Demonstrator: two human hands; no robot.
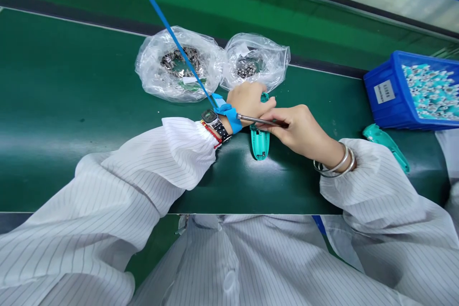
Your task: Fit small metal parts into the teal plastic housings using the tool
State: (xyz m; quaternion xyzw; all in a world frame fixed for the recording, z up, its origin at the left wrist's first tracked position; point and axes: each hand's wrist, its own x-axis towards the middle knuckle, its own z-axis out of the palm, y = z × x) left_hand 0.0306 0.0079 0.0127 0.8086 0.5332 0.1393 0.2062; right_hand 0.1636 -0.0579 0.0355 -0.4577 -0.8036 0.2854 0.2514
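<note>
A teal plastic housing (260, 143) lies on the green work surface in front of me, its hollow side up with small dark parts inside. My left hand (247, 100) is bent over its upper part, fingers curled and partly hidden; a blue wrist strap (233, 117) and a watch are on that wrist. Between the fingers of my right hand (297, 126) is a thin metal rod-shaped tool (253, 118), pointing left across the left hand's wrist. The right fingertips are close to the housing, and whether they touch it I cannot tell.
Two clear plastic bags of small metal parts, a left one (208, 83) and a right one (278, 64), stand behind the hands. A blue bin (385, 105) of teal-and-white pieces is at the right. Nearby lies another teal housing (387, 143). A blue cord (168, 26) runs up from the strap.
</note>
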